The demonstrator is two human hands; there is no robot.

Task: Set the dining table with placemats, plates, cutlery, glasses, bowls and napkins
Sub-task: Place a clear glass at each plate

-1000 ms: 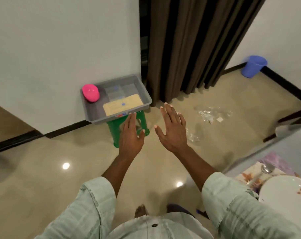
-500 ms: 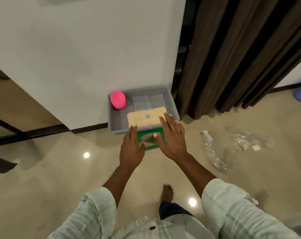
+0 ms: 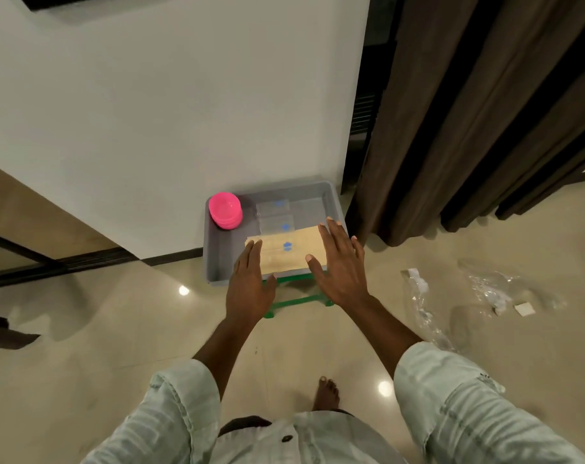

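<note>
A grey tray (image 3: 214,259) stands on a green stool (image 3: 297,301) by the white wall. Inside it lies a tan placemat stack (image 3: 286,251) with a small blue mark, two clear packets (image 3: 276,217) behind it, and a stack of pink bowls (image 3: 225,209) in the far left corner. My left hand (image 3: 249,286) hovers with straight fingers over the placemat's left end. Fingers spread, my right hand (image 3: 343,264) is over its right end. Neither hand holds anything; whether they touch the mat I cannot tell.
A dark brown curtain (image 3: 478,112) hangs right of the tray. Crumpled clear plastic wrap and paper scraps (image 3: 492,293) lie on the glossy tiled floor to the right. My bare foot (image 3: 325,393) is on the floor below the hands.
I have walked closer to the tray and turned left; the dining table's edge has left the view. Both hands have moved from in front of the stool to above the placemat.
</note>
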